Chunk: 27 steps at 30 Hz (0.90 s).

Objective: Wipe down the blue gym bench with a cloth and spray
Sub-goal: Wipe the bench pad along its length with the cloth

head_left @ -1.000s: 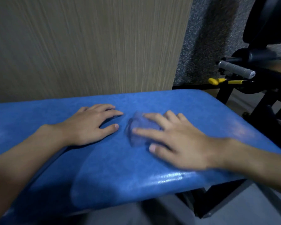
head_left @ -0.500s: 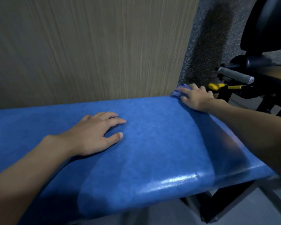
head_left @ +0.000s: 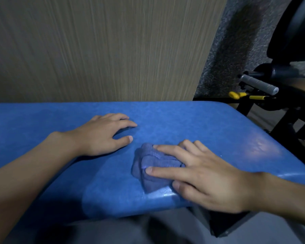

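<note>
The blue gym bench fills the middle of the view, its padded top running left to right. A crumpled blue cloth lies near the bench's front edge. My right hand presses flat on the cloth with straight, spread fingers. My left hand rests palm down on the bench top, left of the cloth and apart from it. No spray bottle is in view.
A wood-grain panel stands right behind the bench. To the right is a black exercise machine with a grey handle grip and yellow knobs. The bench's right end is rounded, with grey floor below.
My right hand has swept the cloth back from the far right corner of the bench to the front edge near the middle. The left hand has stayed put.
</note>
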Each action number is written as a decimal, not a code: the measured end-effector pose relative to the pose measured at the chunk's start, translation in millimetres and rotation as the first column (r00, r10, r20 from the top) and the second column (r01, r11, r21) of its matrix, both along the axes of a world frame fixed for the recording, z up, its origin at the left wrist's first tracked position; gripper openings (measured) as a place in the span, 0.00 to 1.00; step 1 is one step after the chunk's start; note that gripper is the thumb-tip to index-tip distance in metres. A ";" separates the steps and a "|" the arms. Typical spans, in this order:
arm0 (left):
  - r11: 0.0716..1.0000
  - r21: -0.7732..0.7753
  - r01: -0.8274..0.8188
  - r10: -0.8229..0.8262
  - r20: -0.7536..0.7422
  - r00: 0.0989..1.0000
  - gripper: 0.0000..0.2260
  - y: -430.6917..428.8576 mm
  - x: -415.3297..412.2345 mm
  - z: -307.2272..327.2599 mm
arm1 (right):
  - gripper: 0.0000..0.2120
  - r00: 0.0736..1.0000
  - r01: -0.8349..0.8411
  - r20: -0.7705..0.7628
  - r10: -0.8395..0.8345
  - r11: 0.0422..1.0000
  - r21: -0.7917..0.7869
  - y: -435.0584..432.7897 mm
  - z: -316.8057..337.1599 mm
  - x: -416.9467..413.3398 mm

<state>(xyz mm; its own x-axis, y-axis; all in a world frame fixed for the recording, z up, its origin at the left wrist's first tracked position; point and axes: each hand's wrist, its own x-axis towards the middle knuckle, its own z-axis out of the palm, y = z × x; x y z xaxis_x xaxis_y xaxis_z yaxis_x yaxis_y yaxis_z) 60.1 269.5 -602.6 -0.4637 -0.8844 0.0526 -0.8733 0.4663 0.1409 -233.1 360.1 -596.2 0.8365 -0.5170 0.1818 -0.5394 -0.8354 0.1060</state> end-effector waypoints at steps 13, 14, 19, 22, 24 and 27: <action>0.998 -0.013 -0.057 0.058 0.029 0.998 0.25 10.9 23.6 -0.6 | 0.21 0.538 0.841 -0.030 -0.842 0.533 0.095 -245.5 -2.7 -48.6; 0.999 -0.009 -0.051 0.051 0.028 0.998 0.26 11.3 24.3 0.2 | 0.22 0.570 0.820 -0.025 -0.821 0.567 0.081 -235.1 -2.4 -39.3; 0.999 -0.040 -0.030 0.030 0.012 0.999 0.22 6.2 27.1 2.1 | 0.27 0.886 0.464 -0.018 -0.464 0.885 0.027 -118.2 -0.9 15.4; 0.999 -0.047 -0.023 0.023 -0.001 1.000 0.21 2.8 26.5 3.3 | 0.29 0.992 0.129 -0.009 -0.129 0.989 0.068 -39.3 1.3 40.4; 0.999 -0.049 -0.016 0.012 -0.073 0.997 0.18 4.3 23.8 6.7 | 0.27 0.999 0.030 -0.026 -0.027 0.995 0.090 -17.1 5.8 42.0; 0.995 -0.096 0.032 -0.059 -0.300 0.952 0.15 14.7 12.4 17.5 | 0.23 0.992 0.015 0.116 -0.044 0.970 0.244 -12.5 17.3 33.6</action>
